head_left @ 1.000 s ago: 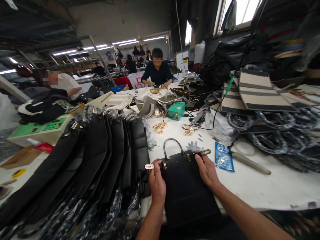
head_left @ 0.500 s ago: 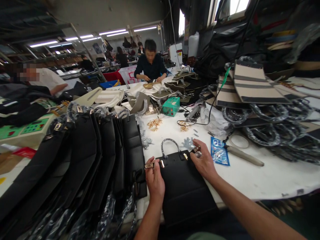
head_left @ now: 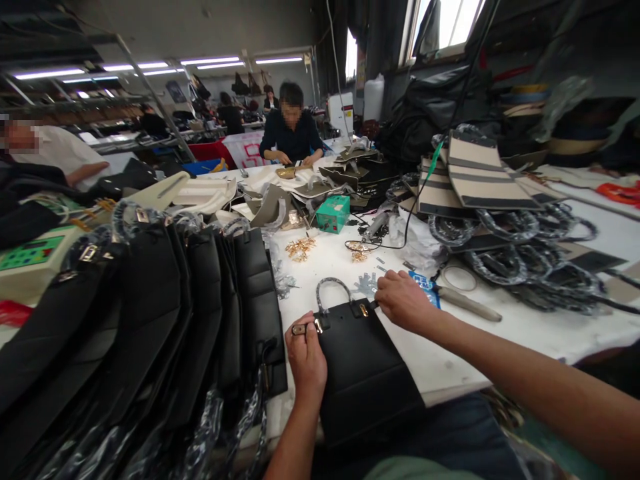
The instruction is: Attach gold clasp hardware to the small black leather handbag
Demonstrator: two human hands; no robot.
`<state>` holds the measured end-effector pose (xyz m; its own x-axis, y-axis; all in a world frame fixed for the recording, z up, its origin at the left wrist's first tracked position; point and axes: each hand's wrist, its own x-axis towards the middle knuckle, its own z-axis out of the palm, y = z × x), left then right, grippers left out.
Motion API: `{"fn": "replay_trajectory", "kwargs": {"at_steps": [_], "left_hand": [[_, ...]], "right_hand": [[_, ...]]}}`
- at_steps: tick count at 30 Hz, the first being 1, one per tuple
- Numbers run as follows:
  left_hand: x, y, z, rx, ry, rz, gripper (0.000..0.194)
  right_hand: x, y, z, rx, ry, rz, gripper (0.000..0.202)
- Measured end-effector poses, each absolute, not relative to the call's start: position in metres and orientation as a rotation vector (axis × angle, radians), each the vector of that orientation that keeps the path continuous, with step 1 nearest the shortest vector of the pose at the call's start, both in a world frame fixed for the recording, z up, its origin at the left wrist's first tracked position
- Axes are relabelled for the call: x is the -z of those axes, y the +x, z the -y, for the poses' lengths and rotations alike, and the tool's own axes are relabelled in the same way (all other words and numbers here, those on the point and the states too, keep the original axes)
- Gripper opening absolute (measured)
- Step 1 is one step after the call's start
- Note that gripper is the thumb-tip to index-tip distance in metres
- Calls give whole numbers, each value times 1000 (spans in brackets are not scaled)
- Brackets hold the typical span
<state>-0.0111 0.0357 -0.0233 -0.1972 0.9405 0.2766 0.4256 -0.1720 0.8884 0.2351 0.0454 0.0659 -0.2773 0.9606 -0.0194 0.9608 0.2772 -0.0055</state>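
A black handbag (head_left: pixel 367 370) lies flat on the near edge of the white worktable (head_left: pixel 500 340), its top edge and wrapped handle (head_left: pixel 330 288) pointing away from the person, its lower part hanging over the table edge toward the lap. The left hand (head_left: pixel 306 353) rests on the bag's top left corner, fingers closed on a small metal strap end (head_left: pixel 299 329) that sticks out to the left. The right hand (head_left: pixel 400 301) sits at the bag's top right corner, fingers curled; what they pinch cannot be told. Between the hands a gold clasp (head_left: pixel 364 309) shows on the top edge. Just right of the right hand lie a blue packet (head_left: pixel 430 293) and a grey tool (head_left: pixel 467 305). To the left stands a row of black bags (head_left: pixel 200 300). Farther back are gold fittings (head_left: pixel 300 248) and a green box (head_left: pixel 333 213).
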Motion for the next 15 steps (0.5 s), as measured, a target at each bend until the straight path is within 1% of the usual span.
{"fn": "replay_trajectory", "kwargs": {"at_steps": [3,7,15], "left_hand": [[22,-11,-35,-1343,1575,-1605,32],[20,-12,-33,-1336,1575,-1619,32],[20,-14,-28,-1304,1612,-1595,30]], "right_hand": [[-62,221,-40,71,1929,-2424,25],[-56,204,-42,165,1968,-2288,37],[-50,185,-60,336,2008,-2043,50]]}}
